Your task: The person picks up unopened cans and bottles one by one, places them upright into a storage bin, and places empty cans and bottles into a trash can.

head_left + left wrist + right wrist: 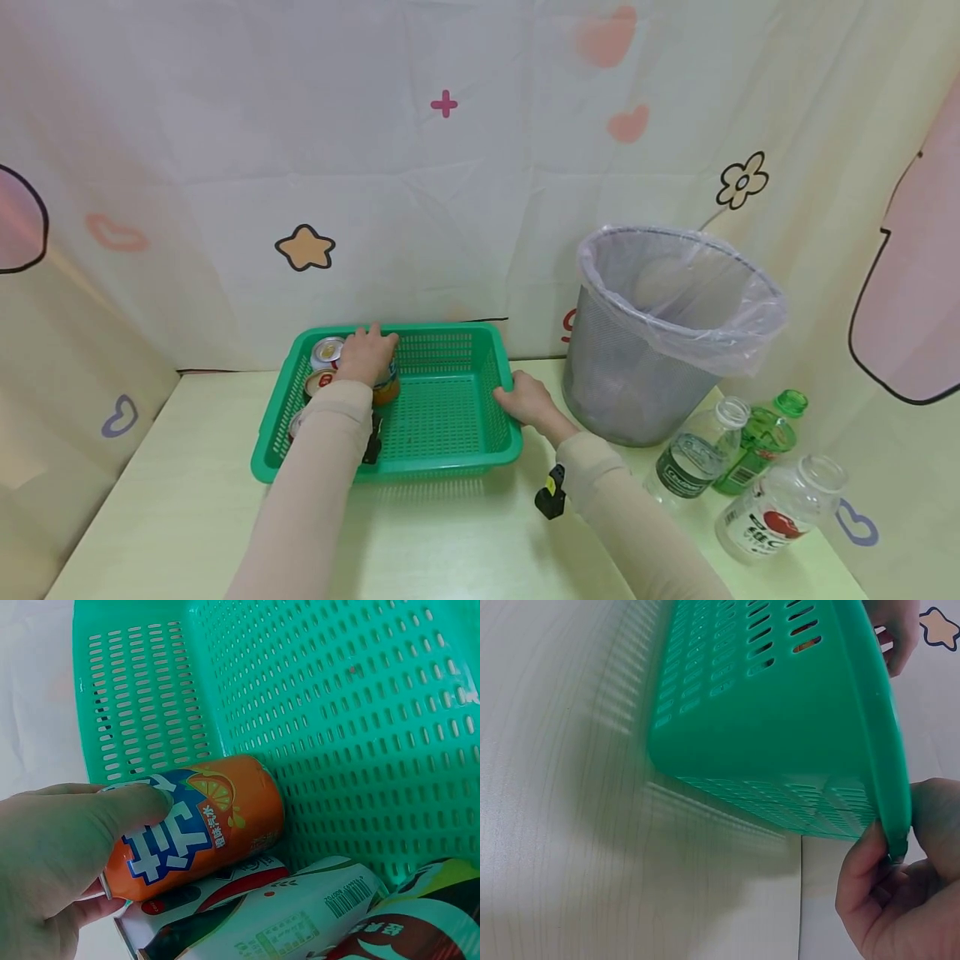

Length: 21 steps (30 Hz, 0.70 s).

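A green plastic basket [435,417] stands on the table near the back curtain. Inside its left part, my left hand [365,354] grips an orange soda can [247,802] by its top end, the thumb over the blue label. The can is upright against the far wall, its bottom end at the basket floor. Close beside it are several other cans, among them a white one [300,915] and a red-and-white one [420,930]. My right hand [527,400] pinches the basket's right rim [889,750], thumb and fingers on either side of it.
A mesh bin [615,375] lined with a clear bag [720,346] stands right of the basket. In front of it are a clear bottle [690,458], a green bottle [765,442] and a clear jar [780,508]. A patterned curtain [450,208] hangs behind the table [450,550].
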Available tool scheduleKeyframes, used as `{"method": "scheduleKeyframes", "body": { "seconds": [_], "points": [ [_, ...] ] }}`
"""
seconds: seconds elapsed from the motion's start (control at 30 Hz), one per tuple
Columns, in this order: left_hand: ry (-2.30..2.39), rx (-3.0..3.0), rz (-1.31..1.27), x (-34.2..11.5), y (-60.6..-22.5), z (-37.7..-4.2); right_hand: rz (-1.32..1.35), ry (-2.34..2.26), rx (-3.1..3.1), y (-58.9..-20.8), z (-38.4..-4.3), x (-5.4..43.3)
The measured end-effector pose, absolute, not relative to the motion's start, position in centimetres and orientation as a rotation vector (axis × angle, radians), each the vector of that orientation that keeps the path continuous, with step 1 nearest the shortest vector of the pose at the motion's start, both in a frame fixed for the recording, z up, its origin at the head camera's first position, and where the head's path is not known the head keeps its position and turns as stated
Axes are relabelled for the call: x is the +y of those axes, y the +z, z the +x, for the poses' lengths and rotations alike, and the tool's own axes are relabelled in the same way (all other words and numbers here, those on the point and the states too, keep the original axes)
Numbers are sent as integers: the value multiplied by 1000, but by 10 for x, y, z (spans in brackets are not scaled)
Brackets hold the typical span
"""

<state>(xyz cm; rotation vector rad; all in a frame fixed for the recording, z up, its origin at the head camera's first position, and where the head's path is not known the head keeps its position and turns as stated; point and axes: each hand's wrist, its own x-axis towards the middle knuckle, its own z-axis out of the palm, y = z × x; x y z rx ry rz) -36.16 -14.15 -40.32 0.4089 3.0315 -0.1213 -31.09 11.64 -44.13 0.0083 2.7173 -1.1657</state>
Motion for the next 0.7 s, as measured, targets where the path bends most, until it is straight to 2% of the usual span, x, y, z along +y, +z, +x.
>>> {"method": "scheduleKeyframes", "body": {
  "seconds": [0.7],
  "points": [
    [-102, 3071, 348, -139, -410, -363, -32, -1141, 2762, -440, -308, 116]
  ]
}}
